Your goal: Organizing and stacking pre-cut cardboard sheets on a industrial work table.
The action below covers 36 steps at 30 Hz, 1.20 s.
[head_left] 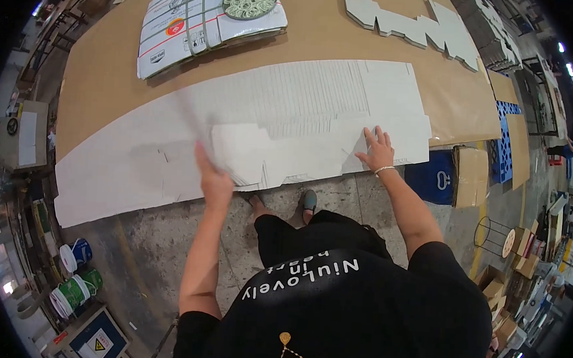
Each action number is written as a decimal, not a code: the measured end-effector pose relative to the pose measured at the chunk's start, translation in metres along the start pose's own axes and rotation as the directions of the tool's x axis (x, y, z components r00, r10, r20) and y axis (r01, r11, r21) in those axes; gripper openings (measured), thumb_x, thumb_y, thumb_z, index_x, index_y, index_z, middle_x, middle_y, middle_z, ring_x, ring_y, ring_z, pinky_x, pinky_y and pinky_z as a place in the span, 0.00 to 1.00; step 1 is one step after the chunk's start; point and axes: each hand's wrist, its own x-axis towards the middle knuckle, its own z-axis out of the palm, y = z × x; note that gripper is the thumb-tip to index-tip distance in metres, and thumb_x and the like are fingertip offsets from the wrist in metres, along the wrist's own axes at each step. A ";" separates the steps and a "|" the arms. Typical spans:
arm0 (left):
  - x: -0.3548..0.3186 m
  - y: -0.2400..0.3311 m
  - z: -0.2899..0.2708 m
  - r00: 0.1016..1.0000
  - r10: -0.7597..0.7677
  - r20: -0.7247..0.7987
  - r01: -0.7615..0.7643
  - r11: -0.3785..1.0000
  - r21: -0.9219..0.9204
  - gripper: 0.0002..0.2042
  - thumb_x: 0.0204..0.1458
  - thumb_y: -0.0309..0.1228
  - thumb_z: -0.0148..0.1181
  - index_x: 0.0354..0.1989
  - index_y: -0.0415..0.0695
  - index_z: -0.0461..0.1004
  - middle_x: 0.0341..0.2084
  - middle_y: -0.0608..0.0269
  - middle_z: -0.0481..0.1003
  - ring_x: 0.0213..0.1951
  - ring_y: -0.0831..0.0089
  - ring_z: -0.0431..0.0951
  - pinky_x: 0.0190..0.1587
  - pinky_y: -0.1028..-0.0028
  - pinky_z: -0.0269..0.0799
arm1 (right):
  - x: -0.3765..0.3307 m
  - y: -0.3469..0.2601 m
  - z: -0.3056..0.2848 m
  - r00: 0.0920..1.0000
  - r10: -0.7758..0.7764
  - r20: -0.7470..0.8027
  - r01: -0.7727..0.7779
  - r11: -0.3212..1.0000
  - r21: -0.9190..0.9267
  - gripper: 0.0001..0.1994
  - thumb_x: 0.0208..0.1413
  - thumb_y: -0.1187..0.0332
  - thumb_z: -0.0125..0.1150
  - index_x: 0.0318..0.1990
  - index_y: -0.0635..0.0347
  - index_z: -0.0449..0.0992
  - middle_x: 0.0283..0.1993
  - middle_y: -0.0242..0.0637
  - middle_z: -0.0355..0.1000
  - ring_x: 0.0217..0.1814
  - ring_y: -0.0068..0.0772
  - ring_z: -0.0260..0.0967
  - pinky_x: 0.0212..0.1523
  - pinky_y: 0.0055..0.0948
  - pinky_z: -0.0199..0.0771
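Observation:
A large white cardboard sheet (136,170) with rows of parallel cut lines lies along the near side of the table. Over its middle, my left hand (215,182) is closed, and a thin greyish strip smeared by motion runs up and away from its fingers; I cannot make out what it is. Just right of that hand is a smaller white cardboard piece (236,143), with thin edges showing along its lower side. My right hand (377,148) rests on the sheet's right part, fingers spread, holding nothing.
Brown board (102,82) covers the table. Farther back lie a strapped white bundle (214,23) and a stack of notched white cardboard cutouts (407,29). By the right edge stand a blue container (431,178) and a carton (470,177). Buckets (75,294) are on the floor at left.

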 end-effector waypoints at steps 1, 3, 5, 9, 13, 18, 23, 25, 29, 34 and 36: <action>-0.001 0.014 -0.004 1.000 -0.005 -0.010 0.006 1.000 0.013 0.35 0.46 0.18 0.49 0.65 0.39 0.46 0.64 0.48 0.53 0.60 0.53 0.60 0.59 0.66 0.59 | 0.002 -0.004 -0.002 1.000 -0.016 0.004 0.016 1.000 0.007 0.43 0.38 0.51 0.70 0.65 0.30 0.54 0.71 0.38 0.43 0.71 0.55 0.40 0.59 0.53 0.55; -0.001 0.026 -0.004 0.991 0.017 0.136 -0.036 0.990 0.136 0.38 0.45 0.17 0.48 0.67 0.42 0.41 0.65 0.48 0.46 0.62 0.52 0.57 0.60 0.68 0.58 | 0.004 -0.002 -0.005 0.999 0.018 0.037 -0.018 1.000 -0.003 0.43 0.39 0.51 0.70 0.65 0.30 0.53 0.71 0.38 0.43 0.71 0.55 0.39 0.60 0.53 0.54; -0.011 -0.026 -0.016 0.967 -0.218 0.131 0.238 0.958 -0.161 0.30 0.50 0.22 0.52 0.63 0.37 0.50 0.60 0.52 0.58 0.58 0.56 0.64 0.55 0.65 0.65 | 0.006 -0.008 -0.006 0.999 0.004 0.042 -0.004 1.000 -0.003 0.43 0.39 0.51 0.70 0.65 0.30 0.54 0.71 0.38 0.43 0.71 0.54 0.39 0.59 0.53 0.55; -0.024 -0.087 -0.035 0.812 -0.516 0.274 0.398 0.145 -0.906 0.22 0.54 0.31 0.55 0.55 0.32 0.62 0.50 0.55 0.69 0.51 0.63 0.70 0.51 0.62 0.68 | 0.005 -0.001 -0.004 1.000 -0.004 0.015 0.004 1.000 0.011 0.43 0.38 0.51 0.70 0.65 0.30 0.54 0.71 0.37 0.43 0.71 0.53 0.39 0.59 0.53 0.55; -0.020 -0.102 -0.029 0.596 -0.736 0.320 0.665 0.231 -0.710 0.21 0.53 0.30 0.55 0.53 0.32 0.64 0.50 0.54 0.69 0.49 0.64 0.72 0.51 0.63 0.68 | 0.002 -0.001 -0.008 1.000 0.006 0.004 -0.006 1.000 0.004 0.43 0.37 0.52 0.70 0.64 0.29 0.55 0.71 0.38 0.43 0.71 0.53 0.39 0.59 0.53 0.55; 0.001 -0.071 -0.006 0.975 -0.221 -0.019 0.219 0.971 -0.095 0.23 0.48 0.23 0.51 0.54 0.28 0.61 0.51 0.48 0.68 0.51 0.55 0.69 0.52 0.61 0.65 | 0.011 0.006 0.001 1.000 -0.027 -0.001 0.027 1.000 0.015 0.43 0.37 0.52 0.71 0.64 0.29 0.55 0.71 0.38 0.44 0.71 0.54 0.40 0.59 0.54 0.56; -0.001 -0.015 -0.015 0.966 -0.222 0.133 0.235 0.967 -0.096 0.25 0.50 0.26 0.52 0.58 0.29 0.58 0.55 0.47 0.65 0.53 0.56 0.68 0.54 0.61 0.64 | 0.014 0.016 -0.008 1.000 0.018 0.015 -0.018 1.000 -0.004 0.43 0.37 0.52 0.71 0.64 0.29 0.55 0.71 0.37 0.44 0.71 0.54 0.39 0.60 0.53 0.56; -0.014 -0.067 -0.027 0.838 -0.495 0.228 0.530 0.643 -0.553 0.25 0.52 0.30 0.53 0.57 0.29 0.58 0.54 0.50 0.66 0.53 0.57 0.68 0.55 0.63 0.63 | 0.013 0.015 -0.009 0.998 0.026 0.058 -0.024 0.999 -0.024 0.43 0.37 0.52 0.70 0.64 0.28 0.54 0.71 0.36 0.43 0.71 0.53 0.39 0.60 0.53 0.56; -0.011 -0.087 -0.032 0.662 -0.702 0.261 0.595 0.281 -0.753 0.24 0.53 0.31 0.52 0.55 0.28 0.60 0.53 0.51 0.67 0.54 0.57 0.67 0.57 0.67 0.60 | 0.007 0.022 -0.009 0.999 0.038 0.026 -0.037 0.999 -0.037 0.43 0.37 0.52 0.71 0.64 0.28 0.54 0.71 0.35 0.43 0.71 0.53 0.39 0.60 0.53 0.56; -0.020 -0.170 -0.039 0.957 -0.290 0.004 0.290 0.956 -0.044 0.30 0.45 0.18 0.49 0.61 0.30 0.52 0.58 0.45 0.61 0.58 0.54 0.63 0.57 0.66 0.61 | 0.024 -0.007 -0.004 0.997 -0.065 0.051 0.065 0.998 -0.002 0.43 0.37 0.52 0.70 0.64 0.28 0.55 0.71 0.36 0.43 0.71 0.52 0.40 0.60 0.51 0.57; 0.015 -0.018 -0.004 0.996 -0.005 0.088 -0.001 0.998 0.068 0.38 0.41 0.14 0.48 0.65 0.33 0.41 0.62 0.41 0.52 0.59 0.48 0.61 0.57 0.66 0.60 | 0.013 0.041 -0.003 0.999 0.046 0.026 -0.045 0.998 -0.043 0.43 0.37 0.51 0.70 0.64 0.28 0.54 0.71 0.36 0.43 0.71 0.53 0.41 0.60 0.51 0.57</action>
